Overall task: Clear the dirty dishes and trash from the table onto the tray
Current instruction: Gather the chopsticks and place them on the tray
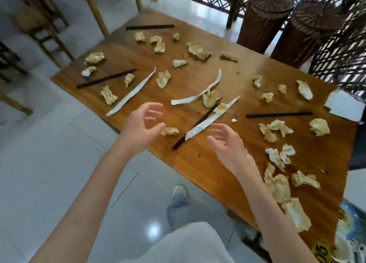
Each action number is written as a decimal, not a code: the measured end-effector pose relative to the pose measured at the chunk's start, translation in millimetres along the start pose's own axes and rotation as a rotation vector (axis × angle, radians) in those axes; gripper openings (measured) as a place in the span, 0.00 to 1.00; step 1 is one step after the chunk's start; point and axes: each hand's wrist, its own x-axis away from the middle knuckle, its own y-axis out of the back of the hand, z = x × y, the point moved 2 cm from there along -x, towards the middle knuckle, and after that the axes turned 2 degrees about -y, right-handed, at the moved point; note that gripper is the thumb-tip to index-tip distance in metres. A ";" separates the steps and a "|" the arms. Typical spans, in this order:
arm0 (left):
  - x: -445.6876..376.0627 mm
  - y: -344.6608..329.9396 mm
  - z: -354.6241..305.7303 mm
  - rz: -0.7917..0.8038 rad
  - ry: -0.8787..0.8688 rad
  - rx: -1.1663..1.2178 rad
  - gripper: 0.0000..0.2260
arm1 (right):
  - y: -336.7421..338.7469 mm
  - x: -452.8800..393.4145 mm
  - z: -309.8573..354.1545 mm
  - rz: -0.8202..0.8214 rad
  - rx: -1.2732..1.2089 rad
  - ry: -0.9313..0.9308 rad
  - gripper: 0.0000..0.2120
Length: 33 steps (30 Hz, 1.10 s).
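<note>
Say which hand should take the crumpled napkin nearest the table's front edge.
Left. The left hand hangs open almost over that napkin; the right hand, also open, sits further off, beyond the chopstick wrapper.

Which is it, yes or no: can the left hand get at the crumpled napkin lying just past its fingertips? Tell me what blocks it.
Probably yes. The left hand hovers open, empty, right beside the crumpled napkin near the table edge. Nothing lies between them; the black chopsticks sit farther right.

Wooden table point(198, 163) strewn with crumpled napkins point(277, 187), chopsticks point(278, 115) — both hands empty, spread
</note>
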 end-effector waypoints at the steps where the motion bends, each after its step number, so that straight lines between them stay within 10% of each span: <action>1: -17.2 12.4 5.2 -0.018 0.007 -0.001 0.17 | -9.6 -17.2 10.0 0.021 0.000 0.003 0.16; 12: -175.2 113.8 87.8 -0.134 0.095 -0.027 0.16 | -103.6 -164.2 97.6 0.098 0.048 -0.002 0.17; 33: -365.0 179.0 287.8 0.225 -0.053 -0.524 0.15 | -289.9 -250.8 155.3 -0.192 0.021 -0.341 0.16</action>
